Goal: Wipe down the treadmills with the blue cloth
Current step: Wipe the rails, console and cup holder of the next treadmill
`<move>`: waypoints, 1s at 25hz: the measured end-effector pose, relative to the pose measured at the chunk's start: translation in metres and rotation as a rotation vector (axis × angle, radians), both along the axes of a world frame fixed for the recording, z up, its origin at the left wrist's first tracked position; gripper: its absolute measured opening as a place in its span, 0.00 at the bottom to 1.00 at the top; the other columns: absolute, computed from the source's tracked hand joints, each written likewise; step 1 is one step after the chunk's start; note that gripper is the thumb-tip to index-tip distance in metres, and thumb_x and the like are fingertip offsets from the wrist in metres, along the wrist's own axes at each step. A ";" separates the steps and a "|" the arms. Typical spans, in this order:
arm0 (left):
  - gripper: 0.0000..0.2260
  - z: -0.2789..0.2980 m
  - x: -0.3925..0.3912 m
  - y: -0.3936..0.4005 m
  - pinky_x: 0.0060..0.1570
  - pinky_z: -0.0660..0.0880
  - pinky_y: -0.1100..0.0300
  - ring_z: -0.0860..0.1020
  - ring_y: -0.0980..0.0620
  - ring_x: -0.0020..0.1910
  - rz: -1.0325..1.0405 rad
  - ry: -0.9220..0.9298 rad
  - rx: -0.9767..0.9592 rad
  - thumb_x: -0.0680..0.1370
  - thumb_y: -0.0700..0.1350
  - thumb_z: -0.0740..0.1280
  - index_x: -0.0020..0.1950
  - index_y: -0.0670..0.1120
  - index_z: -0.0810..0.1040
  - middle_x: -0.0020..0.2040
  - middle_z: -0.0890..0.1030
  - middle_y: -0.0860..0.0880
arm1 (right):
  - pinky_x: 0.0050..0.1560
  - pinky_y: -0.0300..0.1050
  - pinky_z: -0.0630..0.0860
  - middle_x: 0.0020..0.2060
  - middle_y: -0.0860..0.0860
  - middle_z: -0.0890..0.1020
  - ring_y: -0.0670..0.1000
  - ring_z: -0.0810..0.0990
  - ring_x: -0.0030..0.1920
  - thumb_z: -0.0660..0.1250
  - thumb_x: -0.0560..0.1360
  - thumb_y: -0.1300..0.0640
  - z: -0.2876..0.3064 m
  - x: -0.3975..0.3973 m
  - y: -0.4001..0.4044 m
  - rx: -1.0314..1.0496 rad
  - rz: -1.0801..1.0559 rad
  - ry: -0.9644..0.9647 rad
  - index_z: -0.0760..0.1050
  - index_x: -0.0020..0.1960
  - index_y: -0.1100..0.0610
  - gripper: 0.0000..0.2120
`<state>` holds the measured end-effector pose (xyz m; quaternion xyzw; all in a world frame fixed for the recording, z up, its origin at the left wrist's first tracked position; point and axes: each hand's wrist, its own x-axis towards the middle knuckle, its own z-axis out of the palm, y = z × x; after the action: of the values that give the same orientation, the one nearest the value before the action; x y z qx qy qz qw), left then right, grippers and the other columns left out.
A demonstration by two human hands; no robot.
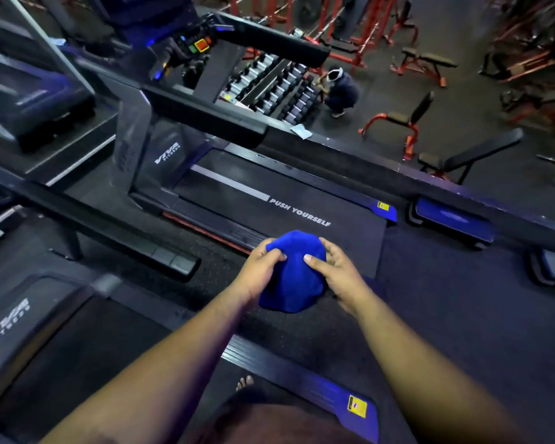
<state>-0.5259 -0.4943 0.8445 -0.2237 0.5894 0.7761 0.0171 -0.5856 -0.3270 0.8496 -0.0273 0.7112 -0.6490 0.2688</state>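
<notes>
Head view, looking down past both forearms: I hold the blue cloth (293, 274) bunched in mid-air between my left hand (260, 267) and my right hand (337, 277), above the floor strip that separates two treadmills. The left fingers are curled over the cloth's upper left edge with the thumb pinching into the fabric; the right thumb presses on its front face while the right fingers curl round its far side. The cloth touches no machine surface. Beyond it lies the far treadmill (269, 200), its belt marked "PUSH YOURSELF", with its console (199, 46) and handrail (205, 118) at the upper left. The near treadmill (302, 373) lies under me, a bare foot (244, 382) showing at its side rail (the yellow label marks its rear corner). Whether any surface has already been wiped I cannot tell: the frame shows no streaks, damp patches or dust lines. I judge the moment to be one of gathering or refolding the cloth between wiping passes, so wiping remains to be done, most likely on the far machine ahead. Below the platform edge, a crouching person (340, 91) beside a dumbbell rack (276, 88) takes no part.
</notes>
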 end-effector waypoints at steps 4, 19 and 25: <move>0.12 0.004 -0.012 -0.029 0.48 0.72 0.58 0.76 0.54 0.44 0.105 0.059 0.016 0.67 0.42 0.66 0.50 0.49 0.77 0.41 0.81 0.53 | 0.61 0.53 0.78 0.55 0.55 0.85 0.55 0.82 0.58 0.73 0.75 0.57 0.005 -0.033 -0.033 -0.046 0.113 -0.051 0.77 0.61 0.55 0.16; 0.06 -0.089 -0.063 -0.076 0.51 0.73 0.67 0.78 0.64 0.45 0.734 0.115 -0.522 0.79 0.41 0.67 0.55 0.47 0.77 0.47 0.82 0.55 | 0.54 0.45 0.79 0.54 0.53 0.83 0.49 0.82 0.51 0.79 0.66 0.55 -0.087 -0.177 -0.181 -0.128 0.677 0.267 0.74 0.61 0.54 0.26; 0.04 -0.170 -0.122 -0.023 0.48 0.75 0.64 0.78 0.62 0.43 1.065 0.140 -0.678 0.79 0.38 0.68 0.53 0.44 0.79 0.45 0.82 0.50 | 0.53 0.42 0.77 0.48 0.52 0.82 0.46 0.80 0.48 0.74 0.72 0.63 -0.185 -0.246 -0.167 -0.406 0.908 0.370 0.73 0.54 0.56 0.14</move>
<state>-0.6481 -0.5177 0.6742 -0.4281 0.6100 0.4611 -0.4817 -0.8313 -0.4940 0.6644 -0.4980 0.5236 -0.5763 0.3818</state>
